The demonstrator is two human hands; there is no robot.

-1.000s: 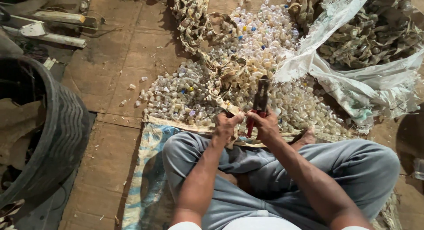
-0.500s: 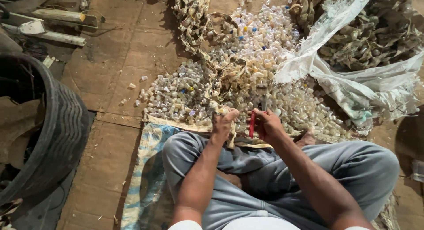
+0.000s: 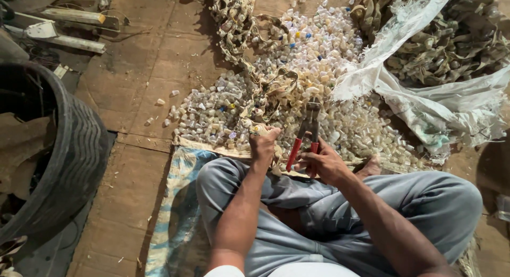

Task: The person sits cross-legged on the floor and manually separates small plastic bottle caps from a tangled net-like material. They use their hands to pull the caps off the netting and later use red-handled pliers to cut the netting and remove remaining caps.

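On the wooden floor [image 3: 133,96], seen from the head camera, a person sat cross-legged in grey trousers [image 3: 425,202] upon a woven mat [image 3: 175,202] at the near edge of the scene. The right hand [image 3: 324,164] was closed around the red handles of a pair of pliers [image 3: 305,133], the dark head of the tool pointing away from the body and standing over the pile. The left hand [image 3: 264,141] was closed in a fist on the end of a tan strap [image 3: 271,88] studded with small fittings; the strap ran away from the fist across the heap towards the far side. What exactly lay between the fingers could not be made out, as the fist hid it. The pliers' tip stood just right of the strap, and whether it touched the strap could not be told.

Beyond both hands lay a broad heap of small pale caps [image 3: 319,48], with a few blue and yellow ones among them, spreading left to the bare boards. To the far right a torn white sack [image 3: 425,96] lay open, holding a tangle of similar straps [image 3: 451,48]. At the left edge stood a black tyre [image 3: 69,154], and at the far left corner lay metal scrap [image 3: 69,22].
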